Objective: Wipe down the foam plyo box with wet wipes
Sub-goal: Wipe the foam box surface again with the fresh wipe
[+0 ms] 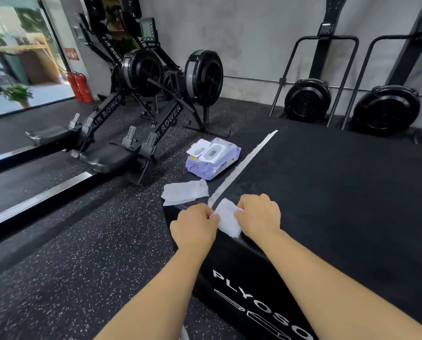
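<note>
Left hand (195, 225): pinches the left edge of the wet wipe (227, 218).
Right hand (260, 215): grips its right side.
Wet wipe: at the near corner of the plyo box (327, 192).
Wipes pack (213, 157): lid open, by the box's left edge.

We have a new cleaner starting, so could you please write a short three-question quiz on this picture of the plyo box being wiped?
1. True or false: the lid of the wipes pack is closed.
2. At the corner of the plyo box, what do the left hand and right hand both pinch? A) a white wipe B) a spray bottle C) a brush
3. Fill in: a second loose wipe lies between the hands and the ____.
Key: 1 false; 2 A; 3 wipes pack.
</note>
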Action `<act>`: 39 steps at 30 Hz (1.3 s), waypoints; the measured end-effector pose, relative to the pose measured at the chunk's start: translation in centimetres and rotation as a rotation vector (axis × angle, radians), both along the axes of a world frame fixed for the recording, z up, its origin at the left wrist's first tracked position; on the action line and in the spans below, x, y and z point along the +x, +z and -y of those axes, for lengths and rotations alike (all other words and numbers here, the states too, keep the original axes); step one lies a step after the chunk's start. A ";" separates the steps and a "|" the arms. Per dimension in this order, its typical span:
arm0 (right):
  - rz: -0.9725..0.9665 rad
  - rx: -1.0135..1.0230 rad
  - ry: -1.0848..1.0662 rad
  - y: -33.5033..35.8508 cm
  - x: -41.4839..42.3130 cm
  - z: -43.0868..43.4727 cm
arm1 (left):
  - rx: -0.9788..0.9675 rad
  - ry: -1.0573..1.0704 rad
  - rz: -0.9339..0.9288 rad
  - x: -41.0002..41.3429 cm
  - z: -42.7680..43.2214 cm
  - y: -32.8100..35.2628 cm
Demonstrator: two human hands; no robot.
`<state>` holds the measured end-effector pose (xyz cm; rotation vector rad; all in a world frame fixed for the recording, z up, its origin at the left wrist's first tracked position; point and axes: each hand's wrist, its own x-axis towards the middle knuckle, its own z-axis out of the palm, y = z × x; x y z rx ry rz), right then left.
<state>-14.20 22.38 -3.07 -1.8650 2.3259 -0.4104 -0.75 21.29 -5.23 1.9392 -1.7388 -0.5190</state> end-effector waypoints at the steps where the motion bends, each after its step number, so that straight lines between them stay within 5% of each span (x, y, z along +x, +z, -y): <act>1: -0.033 0.005 0.003 -0.4 0.0 0.3 | 0.004 -0.001 0.020 -0.1 0.3 -0.2; 8: -0.249 -0.102 0.133 -1.7 0.4 0.9 | 0.123 0.015 -0.049 0.0 1.4 -0.8; 11: -0.127 -0.016 0.272 -2.3 1.4 0.5 | 0.158 -0.041 -0.089 0.3 1.8 -0.8; 16: -0.070 0.038 0.283 -2.5 1.4 0.5 | 0.230 -0.055 -0.487 1.9 1.8 -0.9; 22: 0.002 0.005 0.239 -2.5 2.4 1.3 | 0.244 0.071 -0.691 2.6 1.5 -1.2; 39: -0.008 -0.012 0.287 -2.9 -0.4 -2.6 | 0.180 0.015 -0.561 1.6 1.1 -2.1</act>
